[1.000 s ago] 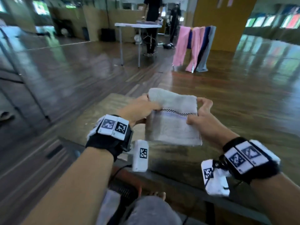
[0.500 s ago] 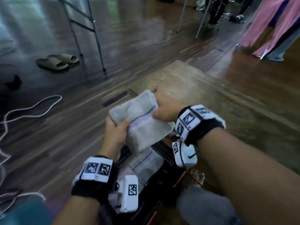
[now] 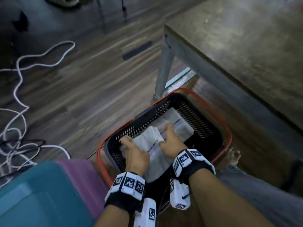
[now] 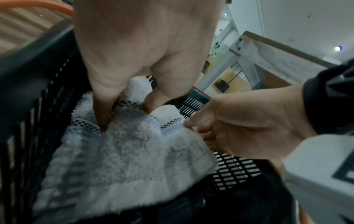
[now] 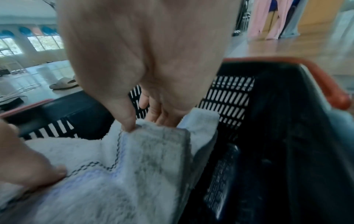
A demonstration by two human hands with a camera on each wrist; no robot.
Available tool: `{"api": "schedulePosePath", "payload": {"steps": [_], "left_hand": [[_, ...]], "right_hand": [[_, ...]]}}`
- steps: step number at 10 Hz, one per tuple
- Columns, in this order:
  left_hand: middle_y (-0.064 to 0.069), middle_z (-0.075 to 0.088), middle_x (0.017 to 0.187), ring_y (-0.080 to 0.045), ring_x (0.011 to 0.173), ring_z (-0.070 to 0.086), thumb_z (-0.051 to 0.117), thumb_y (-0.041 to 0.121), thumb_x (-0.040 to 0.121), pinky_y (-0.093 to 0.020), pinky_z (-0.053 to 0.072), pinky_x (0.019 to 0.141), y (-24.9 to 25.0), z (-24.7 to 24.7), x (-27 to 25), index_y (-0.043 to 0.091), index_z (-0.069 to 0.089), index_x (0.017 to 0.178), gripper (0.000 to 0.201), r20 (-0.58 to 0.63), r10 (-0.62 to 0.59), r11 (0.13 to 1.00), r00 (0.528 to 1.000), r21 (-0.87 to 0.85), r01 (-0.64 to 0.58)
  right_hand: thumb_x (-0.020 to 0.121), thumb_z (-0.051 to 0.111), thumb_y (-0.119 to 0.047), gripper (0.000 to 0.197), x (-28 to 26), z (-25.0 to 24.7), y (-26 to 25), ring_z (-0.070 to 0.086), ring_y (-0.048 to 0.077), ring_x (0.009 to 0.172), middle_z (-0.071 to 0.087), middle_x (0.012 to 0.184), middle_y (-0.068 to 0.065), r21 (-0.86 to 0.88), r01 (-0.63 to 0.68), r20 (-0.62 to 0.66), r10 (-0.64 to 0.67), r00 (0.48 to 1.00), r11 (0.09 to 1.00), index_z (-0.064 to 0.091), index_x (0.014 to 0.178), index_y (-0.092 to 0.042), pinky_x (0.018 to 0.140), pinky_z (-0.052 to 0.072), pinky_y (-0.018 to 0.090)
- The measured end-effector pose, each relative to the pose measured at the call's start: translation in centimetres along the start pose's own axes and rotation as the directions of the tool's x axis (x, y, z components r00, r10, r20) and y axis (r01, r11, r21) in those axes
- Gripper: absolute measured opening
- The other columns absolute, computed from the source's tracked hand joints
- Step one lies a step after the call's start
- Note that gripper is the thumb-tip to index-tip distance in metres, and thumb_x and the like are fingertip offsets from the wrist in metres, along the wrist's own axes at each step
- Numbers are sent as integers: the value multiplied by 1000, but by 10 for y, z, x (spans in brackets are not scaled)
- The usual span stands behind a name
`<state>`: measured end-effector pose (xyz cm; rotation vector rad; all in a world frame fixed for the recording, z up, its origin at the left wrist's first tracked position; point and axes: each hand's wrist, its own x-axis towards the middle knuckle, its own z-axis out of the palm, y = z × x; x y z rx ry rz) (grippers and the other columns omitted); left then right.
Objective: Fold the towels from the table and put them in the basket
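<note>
Pinching the folded towel (image 3: 148,145) inside the basket (image 3: 211,128), the left hand (image 3: 136,154) holds its nine-o'clock edge; the right hand (image 3: 172,144) holds three o'clock. Only the head view shows another towel (image 3: 180,126) beneath.

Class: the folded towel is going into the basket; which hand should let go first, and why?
Probably the right hand: it pinches only the folded towel's corner, while the left hand grips it against the basket wall.

Basket (image 3: 211,122): top open for entry, 4 slatted walls enclose; table (image 3: 246,46) edge overhangs far side, leg (image 3: 164,69) just beside rim.
</note>
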<state>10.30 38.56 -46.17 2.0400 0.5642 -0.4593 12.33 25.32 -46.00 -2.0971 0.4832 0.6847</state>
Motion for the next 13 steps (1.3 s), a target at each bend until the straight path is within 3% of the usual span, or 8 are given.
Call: {"api": "schedulePosePath", "payload": {"steps": [1, 2, 3, 6, 8, 10, 11, 13], "left_hand": [[-15, 39, 118, -7, 69, 37, 46, -10, 82, -22, 28, 56, -7, -5, 6, 19, 30, 109, 43, -17, -95, 989, 995, 112, 96], [-15, 37, 127, -10, 70, 44, 50, -11, 83, -22, 35, 54, -11, -9, 12, 23, 42, 115, 48, -1, -175, 975, 985, 138, 173], [-14, 29, 138, -13, 69, 47, 52, -8, 86, -26, 44, 70, -10, -8, 14, 23, 51, 122, 48, 39, -215, 965, 976, 164, 206], [-7, 24, 146, -28, 119, 51, 56, -11, 85, -24, 44, 87, -11, -8, 21, 18, 48, 136, 59, 70, -121, 944, 990, 315, 93], [-10, 30, 131, -29, 120, 35, 65, 16, 83, -38, 40, 100, -13, 1, 9, 10, 52, 120, 40, 16, 148, 728, 989, 675, -120], [-16, 20, 153, -38, 140, 28, 60, 34, 87, -42, 33, 111, -22, 5, 28, 5, 32, 144, 70, 268, -174, 527, 947, 838, -140], [-13, 16, 157, -35, 140, 32, 59, 33, 89, -41, 39, 107, -19, 3, 31, 7, 32, 146, 68, 294, -232, 553, 927, 824, -123], [-11, 39, 141, -32, 119, 55, 56, 38, 90, -42, 48, 100, -2, -19, 26, 15, 46, 139, 55, 284, 4, 743, 959, 640, -193]], "right_hand": [[94, 52, 3, 40, 11, 13, 7, 60, 18, 100, 60, 113, 5, 155, 50, -34, -45, 998, 987, 41, 128, -16, 89, 50, 31], [96, 51, 3, 40, 19, 20, 15, 58, 19, 115, 59, 129, 7, 149, 63, -2, -64, 998, 987, 50, 133, -13, 101, 48, 31], [93, 53, 0, 30, 21, 23, 27, 59, 25, 116, 60, 129, 11, -86, 1, 95, 7, 995, 996, 67, 115, -15, 95, 49, 29], [94, 53, -14, 33, 18, 20, 26, 53, 31, 125, 53, 136, 12, -346, -178, 68, 214, 975, 921, 65, 124, -6, 104, 49, 40], [95, 54, -20, 28, 14, 21, 26, 64, 31, 108, 67, 115, 16, -244, -154, 142, 193, 971, 957, 71, 109, -2, 91, 52, 30], [99, 54, -26, 41, 4, 25, 32, 57, 28, 123, 58, 137, 13, -217, -149, 245, 201, 948, 965, 57, 134, -6, 103, 44, 31], [99, 54, -26, 49, 0, 24, 28, 53, 29, 130, 52, 145, 14, -160, -152, 247, 188, 950, 975, 48, 142, -4, 111, 41, 37], [102, 54, -32, 44, -9, -11, 14, 54, 28, 129, 57, 140, 12, -89, -102, 179, 117, 977, 991, 54, 140, -10, 110, 42, 35]]}}
